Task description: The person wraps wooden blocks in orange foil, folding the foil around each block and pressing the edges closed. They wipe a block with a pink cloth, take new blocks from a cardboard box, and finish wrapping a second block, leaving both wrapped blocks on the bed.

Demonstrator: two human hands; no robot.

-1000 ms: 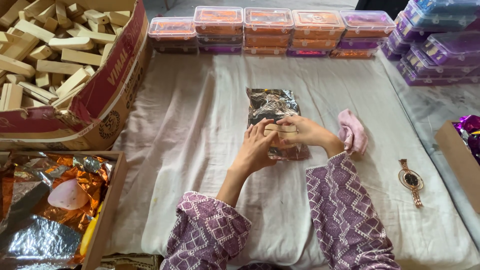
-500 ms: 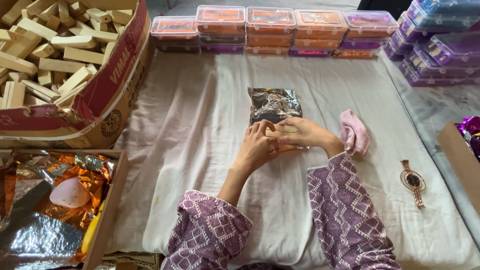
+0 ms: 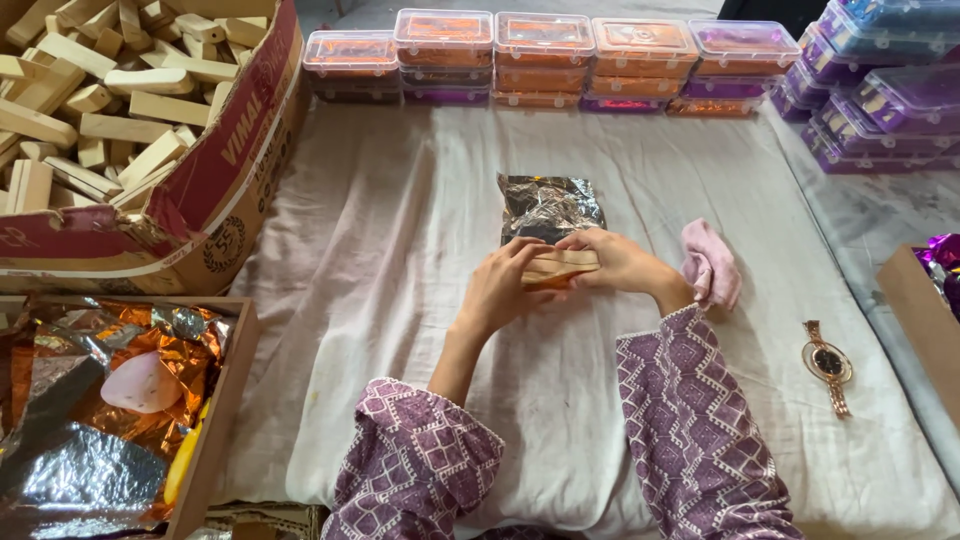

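Wooden block (image 3: 562, 265) mostly hidden under fingers (image 3: 520, 262) of both hands. Foil sheet (image 3: 548, 207) covered at its near edge by the hands. Carton (image 3: 215, 160) of blocks cut off at left and top. Foil tray (image 3: 215, 420) cut off at bottom left. Purple boxes (image 3: 890, 95) cut off at right. Watch (image 3: 828, 363) dial too small to read.

left hand (image 3: 500, 290) and right hand (image 3: 615, 262) gripping wooden block (image 3: 558, 266) on silver foil sheet (image 3: 548, 207), pink cloth (image 3: 710, 265) just beside, wristwatch (image 3: 828, 364) near, white sheet (image 3: 380, 250) underneath
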